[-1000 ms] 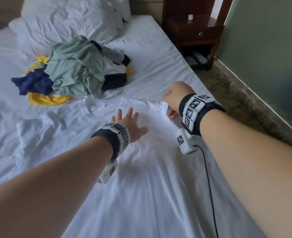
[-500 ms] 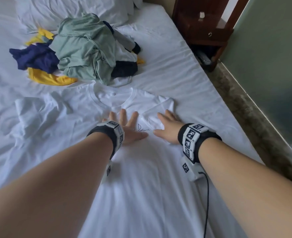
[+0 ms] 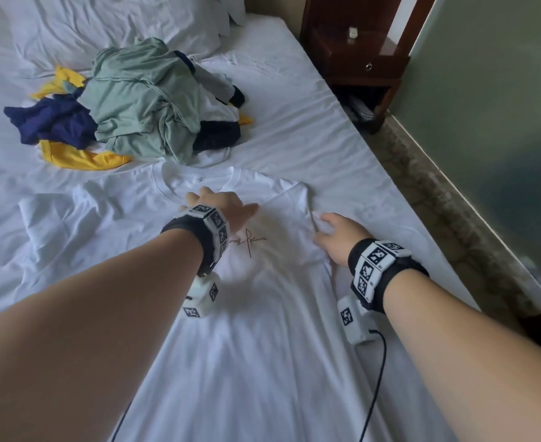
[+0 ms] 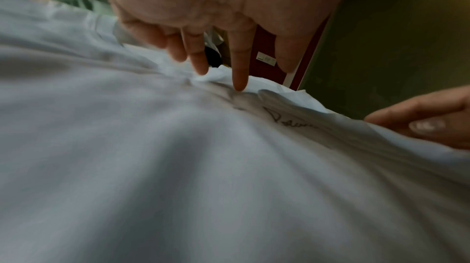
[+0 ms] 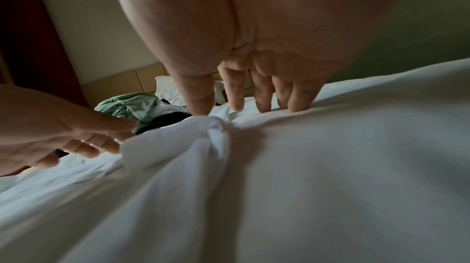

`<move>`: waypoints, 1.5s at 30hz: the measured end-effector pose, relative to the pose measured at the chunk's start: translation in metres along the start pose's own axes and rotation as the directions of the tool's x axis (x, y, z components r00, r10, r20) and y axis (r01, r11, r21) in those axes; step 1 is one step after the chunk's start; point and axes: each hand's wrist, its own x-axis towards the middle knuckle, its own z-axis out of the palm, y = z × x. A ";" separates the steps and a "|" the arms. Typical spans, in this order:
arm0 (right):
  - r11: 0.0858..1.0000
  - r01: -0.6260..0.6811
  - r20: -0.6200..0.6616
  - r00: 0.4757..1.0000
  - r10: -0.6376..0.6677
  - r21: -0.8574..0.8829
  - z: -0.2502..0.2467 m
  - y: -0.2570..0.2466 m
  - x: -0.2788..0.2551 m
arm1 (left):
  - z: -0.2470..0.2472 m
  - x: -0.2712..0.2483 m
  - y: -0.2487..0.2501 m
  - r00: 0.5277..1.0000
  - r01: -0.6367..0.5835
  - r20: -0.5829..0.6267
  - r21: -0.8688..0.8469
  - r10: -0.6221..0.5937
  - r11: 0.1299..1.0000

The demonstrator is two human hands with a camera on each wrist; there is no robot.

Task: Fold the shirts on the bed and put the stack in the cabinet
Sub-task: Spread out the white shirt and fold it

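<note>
A plain white cotton T-shirt [image 3: 237, 314] with a small black script print lay front-up on the white-sheeted bed [image 3: 294, 100]. A second earlier the right hand [image 3: 337, 237] had been fisted near its sleeve; now that sleeve lay folded inward, fingers straight and pressing it. The left hand [image 3: 221, 207] still lay on the chest, fingers spread. The first fold looked under way; a heap of green, navy and yellow shirts [image 3: 135, 106] waited beyond.
</note>
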 end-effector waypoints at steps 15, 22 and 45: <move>0.940 0.097 0.257 0.966 -0.011 -0.327 0.029 0.016 -0.015 | 0.028 0.030 0.000 1.000 -0.010 -0.026 -0.593 -0.007 0.805; 0.873 0.071 0.185 0.983 0.022 -0.482 0.010 -0.021 -0.007 | -0.011 0.016 -0.042 0.987 -0.034 -0.149 -0.558 -0.060 0.829; 0.878 0.439 0.279 0.882 -0.381 -0.189 0.176 -0.303 -0.051 | -0.066 -0.009 -0.316 0.977 0.174 0.009 -0.609 -0.212 0.774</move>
